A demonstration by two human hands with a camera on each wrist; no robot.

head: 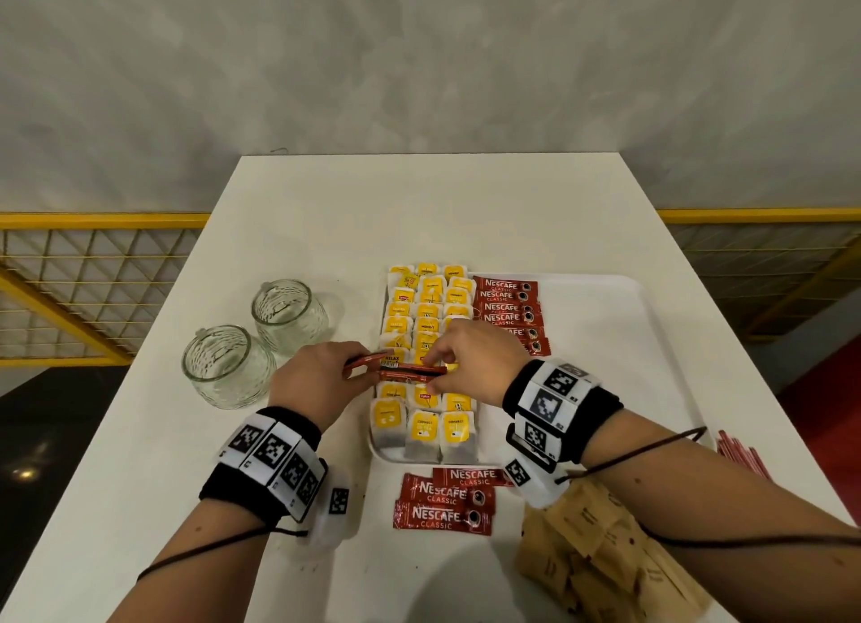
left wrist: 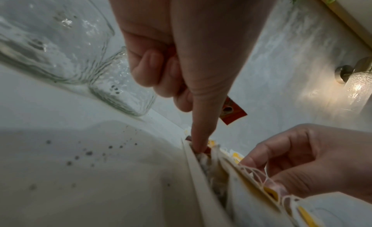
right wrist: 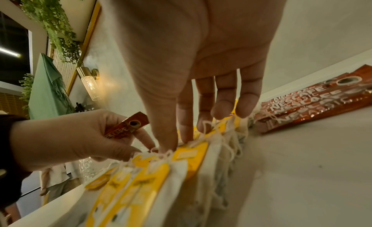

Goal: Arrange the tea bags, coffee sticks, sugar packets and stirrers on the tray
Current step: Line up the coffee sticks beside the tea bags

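Note:
A white tray [head: 643, 306] holds rows of yellow-tagged tea bags [head: 426, 315] on its left side, with red coffee sticks [head: 505, 306] stacked beside them. My left hand [head: 354, 364] grips a red coffee stick [right wrist: 126, 127], and its index finger points down at the tray's left rim [left wrist: 193, 160]. My right hand [head: 440, 366] pinches the end of the coffee sticks [head: 407, 373] that lie across the tea bags. Its other fingers [right wrist: 221, 109] hang over the bags. Three loose coffee sticks [head: 442, 501] lie in front of the tray.
Two empty glass jars [head: 289, 315] [head: 223, 366] stand left of the tray. Brown sugar packets [head: 601, 548] are piled at the front right under my right forearm. Red stirrers [head: 741, 459] lie at the right table edge. The tray's right half is bare.

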